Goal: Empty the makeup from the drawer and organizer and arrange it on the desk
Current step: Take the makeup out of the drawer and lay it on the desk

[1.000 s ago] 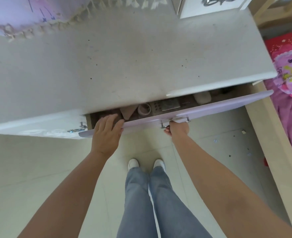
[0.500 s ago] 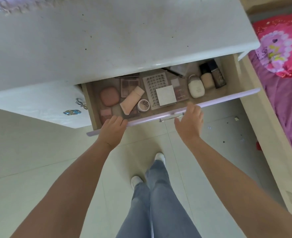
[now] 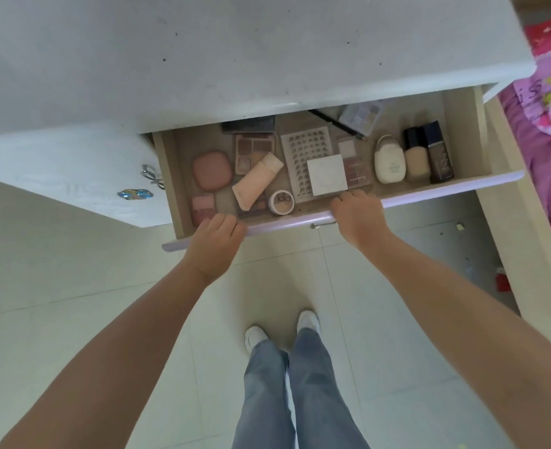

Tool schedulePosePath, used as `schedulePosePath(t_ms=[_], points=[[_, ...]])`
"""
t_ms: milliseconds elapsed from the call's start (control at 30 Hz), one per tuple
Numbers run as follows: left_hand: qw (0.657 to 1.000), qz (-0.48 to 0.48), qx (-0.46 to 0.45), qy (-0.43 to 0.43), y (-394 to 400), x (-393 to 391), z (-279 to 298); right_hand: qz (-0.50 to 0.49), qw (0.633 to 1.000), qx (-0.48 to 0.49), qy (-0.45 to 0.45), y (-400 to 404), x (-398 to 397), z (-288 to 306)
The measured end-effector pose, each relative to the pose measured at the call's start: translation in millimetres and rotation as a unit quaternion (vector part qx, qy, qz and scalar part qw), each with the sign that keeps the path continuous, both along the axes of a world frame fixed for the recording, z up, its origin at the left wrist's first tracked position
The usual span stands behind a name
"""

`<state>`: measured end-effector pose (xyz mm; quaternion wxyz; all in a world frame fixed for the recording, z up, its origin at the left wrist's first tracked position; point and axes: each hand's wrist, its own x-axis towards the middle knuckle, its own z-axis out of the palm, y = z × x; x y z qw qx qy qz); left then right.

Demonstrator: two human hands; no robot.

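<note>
From the head camera, the drawer (image 3: 500, 147) stands pulled out from under the white desk (image 3: 235, 53), its lilac front edge toward the person. The left hand (image 3: 214, 244) rests on that front edge near the left corner, fingers curled over the lip and into the drawer. The right hand (image 3: 358, 215) lies over the front edge near the middle, just above the metal handle (image 3: 322, 225), fingers bent down over the rim (whether either hand truly grips the edge cannot be told).

Inside the drawer lies the makeup. At the left sit a rounded pink compact (image 3: 212, 170) and a small pink case (image 3: 202, 207). A peach tube (image 3: 257, 180) lies tilted across an eyeshadow palette (image 3: 251, 147), with a round jar (image 3: 281, 202) just beside its lower end. In the middle are a lash tray (image 3: 303, 153) and a white square box (image 3: 327, 175) overlapping it. At the right, a white bottle (image 3: 389, 160), a beige foundation bottle (image 3: 416, 155) and a dark foundation bottle (image 3: 439, 153) lie side by side.
</note>
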<state>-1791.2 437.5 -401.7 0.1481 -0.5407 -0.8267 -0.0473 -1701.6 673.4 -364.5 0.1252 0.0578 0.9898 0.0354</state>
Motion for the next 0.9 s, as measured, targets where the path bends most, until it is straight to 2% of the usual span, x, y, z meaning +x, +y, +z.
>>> schedulePosePath(t_ms=[167,300,467,533,633,700,733,767,833,900], points=[[1.000,0.009,-0.015,0.000,-1,11,-5,0.013,0.999,-0.021,-0.026,2,9,-13],[1.000,0.014,-0.016,-0.017,-1,13,-11,0.031,0.999,0.005,0.007,4,9,-25],[0.990,0.058,-0.081,-0.099,3,13,0,-0.006,1.000,-0.010,0.021,6,6,-20],[0.979,0.098,-0.111,-0.139,4,16,10,-0.045,0.996,-0.050,-0.053,6,4,-11],[0.960,0.179,-0.119,-0.180,0,15,26,-0.042,0.971,-0.139,-0.191,10,-4,3],[0.936,0.259,-0.110,-0.210,0,6,38,-0.056,0.953,-0.235,-0.182,5,-19,9],[0.912,0.309,-0.108,-0.248,1,-2,43,-0.059,0.949,-0.258,-0.171,1,-31,8],[0.885,0.351,-0.125,-0.280,3,-11,45,-0.052,0.952,-0.257,-0.155,-6,-44,7],[0.857,0.376,-0.172,-0.306,9,-33,45,-0.009,0.968,-0.219,-0.120,-20,-71,-1],[0.865,0.336,-0.222,-0.298,17,-55,44,0.030,0.977,-0.180,-0.112,-32,-93,-10]])
